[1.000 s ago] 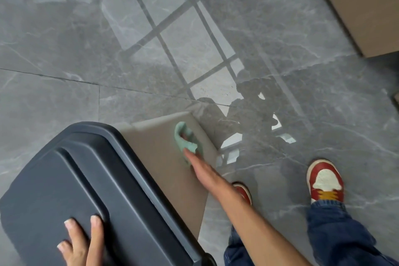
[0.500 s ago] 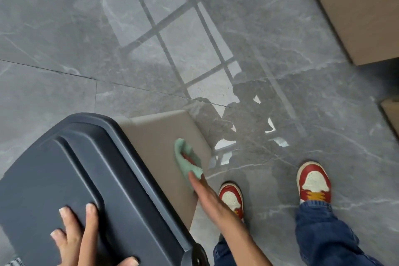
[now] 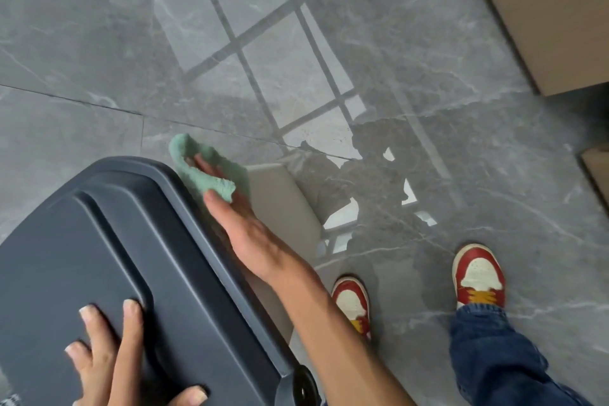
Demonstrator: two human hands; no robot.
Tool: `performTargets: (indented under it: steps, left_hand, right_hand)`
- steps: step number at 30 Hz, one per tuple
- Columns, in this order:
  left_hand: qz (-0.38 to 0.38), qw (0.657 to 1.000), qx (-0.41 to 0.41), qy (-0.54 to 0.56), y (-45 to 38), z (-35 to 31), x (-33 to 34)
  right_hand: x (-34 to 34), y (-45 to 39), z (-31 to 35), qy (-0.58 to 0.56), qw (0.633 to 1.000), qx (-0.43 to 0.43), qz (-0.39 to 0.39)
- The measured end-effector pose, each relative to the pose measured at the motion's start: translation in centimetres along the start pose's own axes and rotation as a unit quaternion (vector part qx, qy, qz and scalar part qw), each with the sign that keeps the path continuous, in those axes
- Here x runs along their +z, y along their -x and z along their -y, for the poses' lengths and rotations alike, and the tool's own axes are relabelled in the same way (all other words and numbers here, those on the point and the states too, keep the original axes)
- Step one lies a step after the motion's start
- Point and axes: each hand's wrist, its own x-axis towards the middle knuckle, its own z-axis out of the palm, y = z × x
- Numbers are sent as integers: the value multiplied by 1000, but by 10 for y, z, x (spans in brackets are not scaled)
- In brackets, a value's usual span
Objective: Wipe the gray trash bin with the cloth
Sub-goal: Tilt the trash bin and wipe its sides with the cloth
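The gray trash bin fills the lower left, seen from above: a dark gray lid [image 3: 99,257] over a lighter beige-gray side wall [image 3: 283,204]. My right hand [image 3: 250,234] presses a crumpled green cloth [image 3: 204,171] against the upper part of that side wall, right by the lid's far edge, fingers spread over the cloth. My left hand [image 3: 108,356] lies flat on the lid near the bottom of the view, fingers apart, steadying the bin. A black wheel [image 3: 304,389] shows at the bin's near corner.
The floor is glossy gray marble tile [image 3: 428,109] with window reflections. My two feet in red and white sneakers [image 3: 478,277] stand right of the bin. A tan cabinet or box [image 3: 553,10] fills the top right corner, another tan edge [image 3: 598,168] sits at the right border.
My right hand has slid the green cloth up the bin's side wall, from low near the floor to the top by the lid's edge. My left hand stays on the lid.
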Motion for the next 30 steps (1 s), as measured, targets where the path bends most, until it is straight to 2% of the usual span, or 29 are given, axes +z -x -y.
performTargets:
  steps: [2,4,6,8,13,17,20,25,30]
  left_hand:
    - [-99,994,-1,42,22,-15,7]
    - [-135,989,26,61,36,-23,14]
    - [-147,988,28,49,34,-21,12]
    - [-147,988,39,31,32,-20,10]
    - [-136,990,46,-1,30,-15,8]
    - [-108,994,33,0,32,-12,5]
    - [-98,995,19,17,33,-12,2]
    - [-68,997,-22,39,35,-13,2]
    - [-81,990,-49,100,39,-10,3]
  right_hand:
    - [-7,4,-14,-17,1000,20,-14]
    - [-21,9,-26,-22,995,84,-49]
    - [-44,15,-46,-30,979,178,-89]
    - [-57,30,-59,-26,966,233,-108]
    - [-54,62,-75,-60,948,281,-140]
    - [-45,94,-74,-108,931,320,-136]
    - [-40,115,-75,-84,937,309,-138]
    - [-52,144,-55,-161,924,288,-193]
    - [-70,187,1,-226,933,205,-191]
